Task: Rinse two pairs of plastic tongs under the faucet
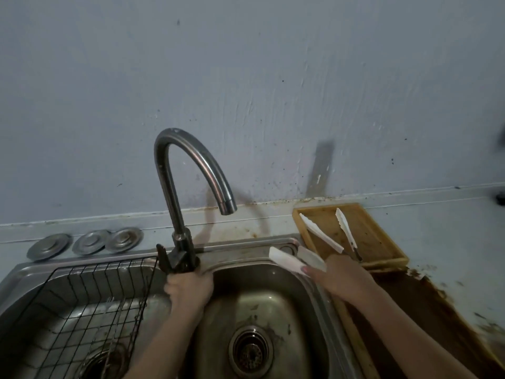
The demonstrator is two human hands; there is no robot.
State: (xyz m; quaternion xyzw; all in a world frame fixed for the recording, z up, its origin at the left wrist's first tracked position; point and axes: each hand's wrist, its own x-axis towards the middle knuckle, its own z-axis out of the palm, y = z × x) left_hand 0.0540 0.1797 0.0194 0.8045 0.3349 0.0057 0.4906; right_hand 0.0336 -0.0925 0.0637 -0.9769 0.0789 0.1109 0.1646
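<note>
A curved metal faucet (pixel 191 162) rises between the two sink basins; no water runs from its spout. My left hand (pixel 188 289) is wrapped around the dark handle at the faucet's base. My right hand (pixel 344 277) holds one pair of white plastic tongs (pixel 289 259) over the right basin's far right corner, its two flat tips pointing left. A second pair of white tongs (pixel 328 233) lies spread open in a wooden tray (pixel 379 242) on the counter to the right.
The right basin (pixel 306 310) has a round drain strainer. A black wire rack (pixel 90 305) fills the left basin. Three metal drain covers (pixel 90 242) lie on the ledge at the left. Brown stains mark the counter at the right.
</note>
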